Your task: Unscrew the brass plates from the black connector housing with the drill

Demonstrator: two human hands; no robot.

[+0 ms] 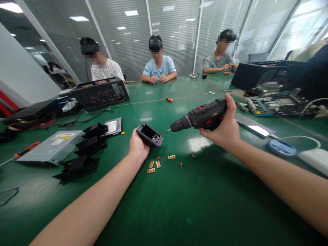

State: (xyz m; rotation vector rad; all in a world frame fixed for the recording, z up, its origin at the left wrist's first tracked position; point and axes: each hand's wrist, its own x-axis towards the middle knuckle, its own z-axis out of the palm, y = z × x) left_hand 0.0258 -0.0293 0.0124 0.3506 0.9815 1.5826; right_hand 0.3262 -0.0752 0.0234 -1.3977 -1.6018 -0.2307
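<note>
My left hand (138, 145) is closed around a small black plastic box (148, 134), its hollow side tilted up toward me. Inside the box, a bit of brass-coloured metal shows near the right end. My right hand (225, 126) grips a black cordless drill (200, 116) that points left. The drill's long thin bit (164, 132) reaches into the hollow of the box; whether its tip touches a screw is too small to tell. Below the box on the table lie several brass plates (158, 164) with holes, and a few screws (181, 165) are scattered beside them.
Several black plastic housings (87, 164), a hard drive (113, 126) and a silver drive unit (51, 147) lie left. An orange screwdriver (168, 99) is farther back. On the right are a phone (253, 125), a blue round object (281, 147) and circuit boards (276, 100). Three people sit opposite.
</note>
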